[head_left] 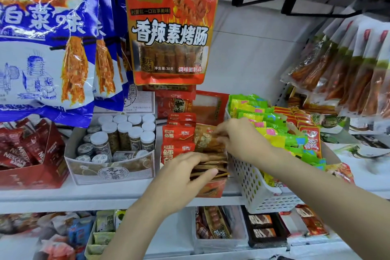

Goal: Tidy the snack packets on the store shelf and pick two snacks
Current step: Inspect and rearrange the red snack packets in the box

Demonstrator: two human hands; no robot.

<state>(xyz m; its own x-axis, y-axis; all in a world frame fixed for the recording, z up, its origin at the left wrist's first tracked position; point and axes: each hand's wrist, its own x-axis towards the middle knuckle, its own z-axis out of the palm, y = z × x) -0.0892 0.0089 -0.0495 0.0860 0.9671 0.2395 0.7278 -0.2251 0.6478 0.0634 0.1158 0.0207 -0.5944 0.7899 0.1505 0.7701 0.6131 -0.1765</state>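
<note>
On the shelf (126,191), between the box of jars (114,145) and the white basket (253,183), the left hand (185,170) lies flat with straight fingers on the brown packets (211,154) while the right hand (238,137) pinches one at the back, so tidying seems underway; next, squaring the stack calls for a gentle push.

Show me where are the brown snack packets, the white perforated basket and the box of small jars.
brown snack packets (211,150), head view, top of the stack
white perforated basket (249,183), head view, left wall
box of small jars (111,172), head view, front panel
</note>
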